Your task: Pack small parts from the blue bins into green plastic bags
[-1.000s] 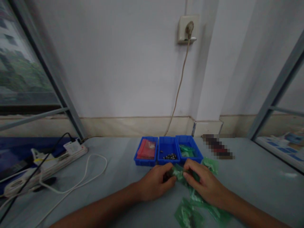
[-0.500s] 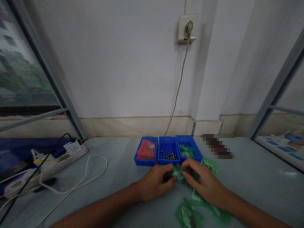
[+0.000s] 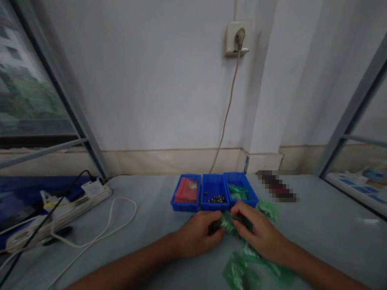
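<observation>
While pinched between left hand [image 3: 197, 235] and right hand [image 3: 261, 235], the green bag [image 3: 229, 222] is held long-axis left-right, just near of the middle blue bin [image 3: 213, 186].

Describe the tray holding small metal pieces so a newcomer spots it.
Below the wall socket, three blue trays stand in a row on the table, just beyond the left hand and right hand gripping a green bag. It is the middle tray: the left tray holds red bags, the right tray green ones, and it alone holds loose metal pieces.
</observation>
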The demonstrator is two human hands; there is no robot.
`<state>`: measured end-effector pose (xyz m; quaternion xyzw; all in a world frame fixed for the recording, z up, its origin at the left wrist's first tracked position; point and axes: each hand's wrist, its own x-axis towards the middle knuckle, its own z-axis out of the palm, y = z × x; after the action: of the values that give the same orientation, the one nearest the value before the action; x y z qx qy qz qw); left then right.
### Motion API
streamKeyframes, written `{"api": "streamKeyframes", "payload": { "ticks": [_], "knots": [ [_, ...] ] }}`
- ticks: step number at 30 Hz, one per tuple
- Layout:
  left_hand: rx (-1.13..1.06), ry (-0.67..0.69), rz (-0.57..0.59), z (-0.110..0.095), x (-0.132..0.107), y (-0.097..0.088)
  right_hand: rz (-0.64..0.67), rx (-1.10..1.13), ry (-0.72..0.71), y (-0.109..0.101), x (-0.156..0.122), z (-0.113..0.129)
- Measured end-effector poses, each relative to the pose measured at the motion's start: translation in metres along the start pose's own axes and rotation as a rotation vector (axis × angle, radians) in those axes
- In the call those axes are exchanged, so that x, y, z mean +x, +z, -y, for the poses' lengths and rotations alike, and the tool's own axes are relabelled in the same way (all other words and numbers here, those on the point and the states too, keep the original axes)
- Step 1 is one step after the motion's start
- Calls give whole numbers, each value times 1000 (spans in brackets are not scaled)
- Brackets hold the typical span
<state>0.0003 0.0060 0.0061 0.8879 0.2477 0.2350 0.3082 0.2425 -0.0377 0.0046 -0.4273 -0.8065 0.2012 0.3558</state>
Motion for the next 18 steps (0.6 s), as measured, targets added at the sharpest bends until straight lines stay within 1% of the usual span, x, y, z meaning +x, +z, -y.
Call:
{"api": "streamKeyframes", "payload": {
  "ticks": [5,18],
  "knots": [
    [24,12,22,-1,0,-1,16,3,-9,0,1,1],
    [65,53,7,2,0,2,52,3,-50,1,-1,0]
  ]
}}
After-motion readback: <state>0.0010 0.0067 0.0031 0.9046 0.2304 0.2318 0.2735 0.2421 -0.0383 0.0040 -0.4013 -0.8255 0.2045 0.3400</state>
